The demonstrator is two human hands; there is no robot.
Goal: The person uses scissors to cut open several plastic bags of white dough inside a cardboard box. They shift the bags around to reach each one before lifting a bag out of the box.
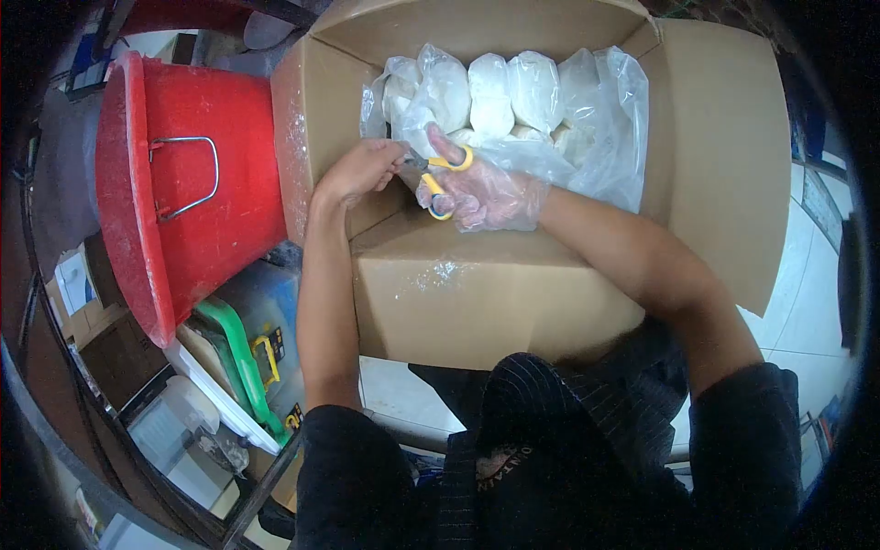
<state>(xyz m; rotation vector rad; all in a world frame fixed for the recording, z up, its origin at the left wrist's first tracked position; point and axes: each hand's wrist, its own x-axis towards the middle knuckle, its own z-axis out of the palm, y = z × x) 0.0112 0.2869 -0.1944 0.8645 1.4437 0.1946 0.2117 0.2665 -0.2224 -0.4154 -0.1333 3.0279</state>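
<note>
Yellow-handled scissors [437, 163] are in my right hand [490, 194], which wears a thin clear plastic glove. The handles are spread apart, and the blades point left toward my left hand [365, 170]. My bare left hand is closed in a pinch close to the blades; what its fingertips hold is too small to make out. Both hands are above the front left part of an open cardboard box [495, 298]. Inside the box, behind my hands, a large clear plastic bag [619, 128] surrounds several white, rounded packs [534, 90].
A big red tub [215, 137] with a metal handle stands tight against the box's left side. Below it are a green-edged item [240, 362] and stacked containers. The box's right flap [729, 165] folds outward over the white tiled floor [797, 316].
</note>
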